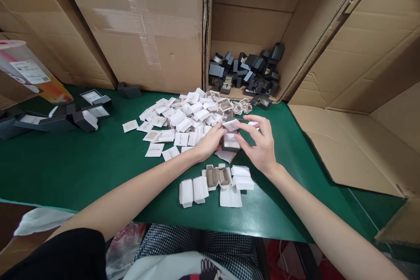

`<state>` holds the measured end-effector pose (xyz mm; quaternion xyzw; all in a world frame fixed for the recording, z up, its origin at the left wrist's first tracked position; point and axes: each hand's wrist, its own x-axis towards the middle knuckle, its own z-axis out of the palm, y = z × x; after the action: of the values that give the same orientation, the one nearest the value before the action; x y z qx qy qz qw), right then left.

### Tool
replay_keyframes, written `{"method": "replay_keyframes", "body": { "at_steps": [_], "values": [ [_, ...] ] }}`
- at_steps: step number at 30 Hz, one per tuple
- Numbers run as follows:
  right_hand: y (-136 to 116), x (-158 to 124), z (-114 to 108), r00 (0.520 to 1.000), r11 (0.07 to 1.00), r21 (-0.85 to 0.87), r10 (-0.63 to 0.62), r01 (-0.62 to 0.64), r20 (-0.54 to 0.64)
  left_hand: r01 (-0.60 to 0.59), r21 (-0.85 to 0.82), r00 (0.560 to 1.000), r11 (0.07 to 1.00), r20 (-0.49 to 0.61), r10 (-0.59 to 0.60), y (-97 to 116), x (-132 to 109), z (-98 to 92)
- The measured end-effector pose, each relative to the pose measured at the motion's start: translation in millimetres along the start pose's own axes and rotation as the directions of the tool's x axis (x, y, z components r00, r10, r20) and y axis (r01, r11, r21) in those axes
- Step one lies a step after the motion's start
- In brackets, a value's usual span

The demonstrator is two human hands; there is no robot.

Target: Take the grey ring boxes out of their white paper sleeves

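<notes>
A small dark jewellery box (231, 145) stands opened above the green table, with white lining in its lid and base. My left hand (211, 142) is closed around the box's left side; its fingertips are partly hidden behind it. At the box's right side is my right hand (259, 144), thumb and index finger bent onto the white insert (231, 125), other fingers raised. Just behind lies a heap of white inserts and printed cards (193, 111). Nearer my body, several folded white pieces (193, 191) lie beside an insert with its grey-brown inside showing (218, 176).
An upright cardboard carton (249, 22) with an open front holds many dark boxes (246, 70). Its flap (341, 148) lies across the right of the green table (131, 197). Several opened dark boxes (62, 118) and a clear plastic cup (33, 70) are at the left.
</notes>
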<state>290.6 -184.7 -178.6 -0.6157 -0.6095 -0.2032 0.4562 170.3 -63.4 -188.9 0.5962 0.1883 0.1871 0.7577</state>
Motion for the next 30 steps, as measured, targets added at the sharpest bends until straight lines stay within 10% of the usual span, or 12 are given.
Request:
{"method": "replay_keyframes", "body": {
  "at_steps": [21,30],
  "values": [
    [1,3,-4,0.998,0.986,0.156,0.056,-0.059,0.024,-0.019,-0.034,0.956,0.999,0.293,0.028,16,-8,-3.5],
    [8,13,-12,0.858,0.618,0.732,0.505,-0.286,-0.091,0.042,-0.081,0.981,0.996,0.194,-0.026,18,-7,-6.4]
  ]
}}
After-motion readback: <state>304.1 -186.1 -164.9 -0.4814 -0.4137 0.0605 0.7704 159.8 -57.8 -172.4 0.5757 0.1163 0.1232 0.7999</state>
